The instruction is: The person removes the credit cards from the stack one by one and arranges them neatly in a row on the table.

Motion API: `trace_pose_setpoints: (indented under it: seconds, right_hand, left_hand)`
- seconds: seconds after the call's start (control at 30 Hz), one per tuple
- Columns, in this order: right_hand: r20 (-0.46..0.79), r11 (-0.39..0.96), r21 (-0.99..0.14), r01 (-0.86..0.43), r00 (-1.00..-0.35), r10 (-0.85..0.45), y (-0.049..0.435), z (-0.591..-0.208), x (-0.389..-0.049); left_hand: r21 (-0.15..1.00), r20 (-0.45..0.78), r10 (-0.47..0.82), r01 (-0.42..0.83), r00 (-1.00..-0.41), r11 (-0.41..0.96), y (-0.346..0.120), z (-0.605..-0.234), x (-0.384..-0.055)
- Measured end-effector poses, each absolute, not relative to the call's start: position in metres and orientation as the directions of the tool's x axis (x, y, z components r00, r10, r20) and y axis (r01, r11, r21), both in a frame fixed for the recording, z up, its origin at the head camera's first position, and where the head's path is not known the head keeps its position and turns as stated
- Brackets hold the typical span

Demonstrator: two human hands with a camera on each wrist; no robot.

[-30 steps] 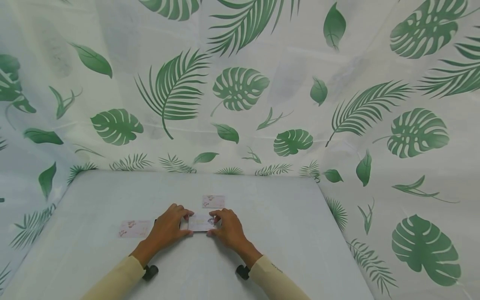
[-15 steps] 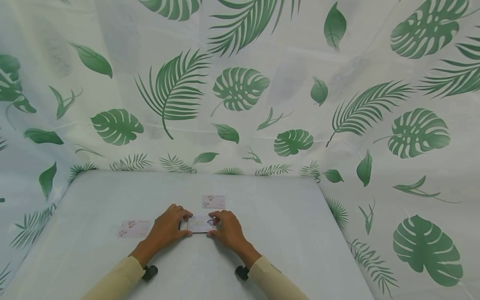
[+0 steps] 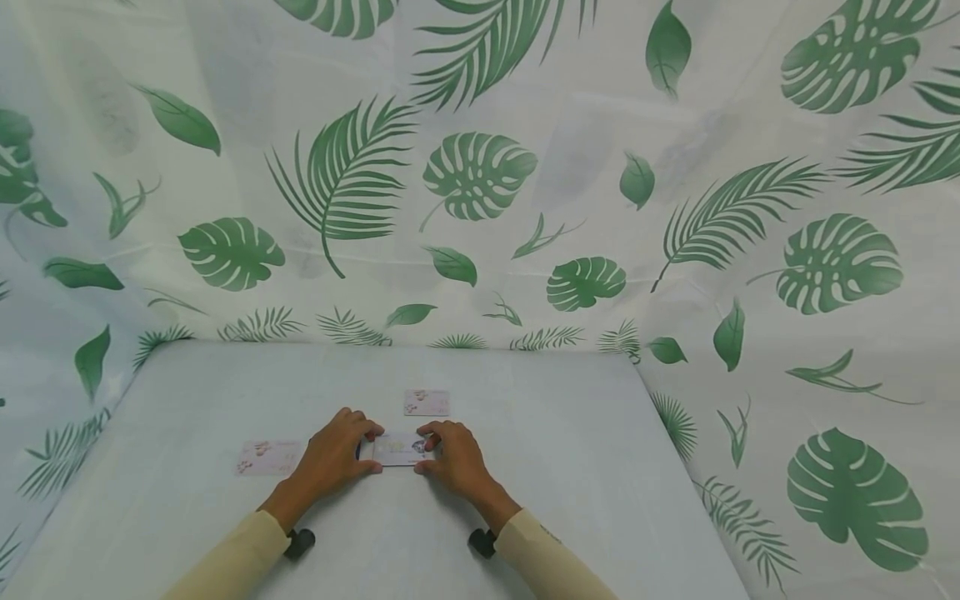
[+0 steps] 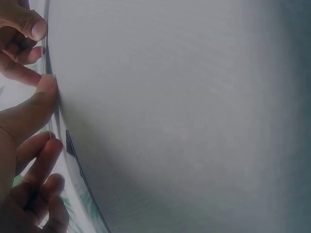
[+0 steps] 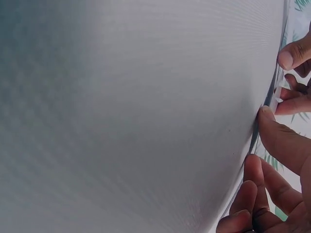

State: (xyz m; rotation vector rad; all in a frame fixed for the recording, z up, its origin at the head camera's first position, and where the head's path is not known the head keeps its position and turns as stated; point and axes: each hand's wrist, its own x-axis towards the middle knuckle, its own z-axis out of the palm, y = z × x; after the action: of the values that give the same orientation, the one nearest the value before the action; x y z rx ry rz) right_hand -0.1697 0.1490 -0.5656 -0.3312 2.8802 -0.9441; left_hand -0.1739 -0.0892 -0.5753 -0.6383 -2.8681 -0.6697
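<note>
A pale printed card (image 3: 396,451) with a dark round mark near its right end lies low over the white table in the head view. My left hand (image 3: 339,447) pinches its left end between thumb and fingers. At the opposite end, my right hand (image 3: 460,460) pinches it in the same way, thumb on the near edge and index finger on the far edge. Both wrist views show the card only as a thin edge-on strip, with the left thumb (image 4: 44,92) and the right thumb (image 5: 274,128) against it. The fingers hide both ends of the card.
A pink-patterned card (image 3: 427,402) lies flat just beyond the hands. Another similar card (image 3: 264,458) lies left of the left hand, partly covered by it. The white table (image 3: 570,467) ends at a leaf-printed curtain (image 3: 480,250) behind and on both sides.
Both hands keep their grip on the card and stay almost in place. The fingertips of the left hand have shifted very slightly left; the two other cards have not moved.
</note>
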Motion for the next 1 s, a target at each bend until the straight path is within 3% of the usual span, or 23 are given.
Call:
trace_pose_setpoints:
  seconds: [1.0]
  right_hand:
    - [-0.008,0.765,-0.628,-0.142,-0.982,-0.189,0.158,-0.559,-0.176]
  left_hand:
    - [0.390,0.219,0.367,0.426,-0.904,0.816,-0.087,-0.569,-0.179]
